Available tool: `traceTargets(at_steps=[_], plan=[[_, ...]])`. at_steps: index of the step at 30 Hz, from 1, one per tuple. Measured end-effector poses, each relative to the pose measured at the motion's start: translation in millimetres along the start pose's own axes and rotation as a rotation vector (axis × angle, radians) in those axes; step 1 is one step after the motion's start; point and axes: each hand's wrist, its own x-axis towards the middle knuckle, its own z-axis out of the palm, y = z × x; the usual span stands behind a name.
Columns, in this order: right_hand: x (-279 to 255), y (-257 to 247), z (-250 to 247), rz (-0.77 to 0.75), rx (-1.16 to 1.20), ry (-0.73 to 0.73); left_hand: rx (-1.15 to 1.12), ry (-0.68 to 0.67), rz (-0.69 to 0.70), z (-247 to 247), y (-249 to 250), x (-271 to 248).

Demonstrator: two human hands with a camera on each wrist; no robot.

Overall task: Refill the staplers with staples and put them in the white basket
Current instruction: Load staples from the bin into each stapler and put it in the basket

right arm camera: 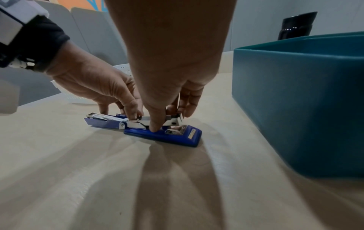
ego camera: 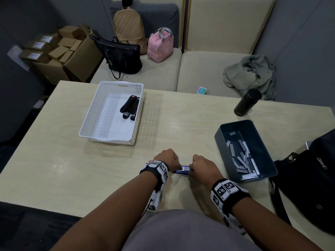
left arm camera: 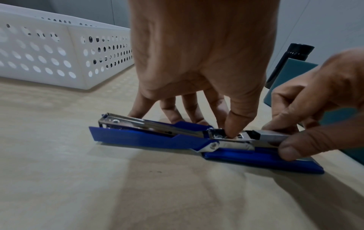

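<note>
Both hands work the blue stapler, splayed flat near the table's front edge: left hand pins its hinge, right hand pinches a staple strip into the channel.

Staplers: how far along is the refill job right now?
Done: one black stapler lies in the white basket. In hand: the blue stapler lies hinged open flat on the table; the left hand presses near its hinge while the right hand pinches the metal magazine. Left: close it and put it in the basket.
</note>
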Motion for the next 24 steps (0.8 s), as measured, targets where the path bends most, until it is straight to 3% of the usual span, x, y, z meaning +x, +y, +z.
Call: traceTargets(at_steps=[13,24], plan=[[0.6,15.7,-14.5,0.118,0.504,-0.017,-0.015,0.008,-0.003,0.8,-0.8,-0.1],[4.3,3.8,-15.5,0.070,0.451,-0.008,-0.019,0.028,-0.010,2.1,-1.9,2.3]])
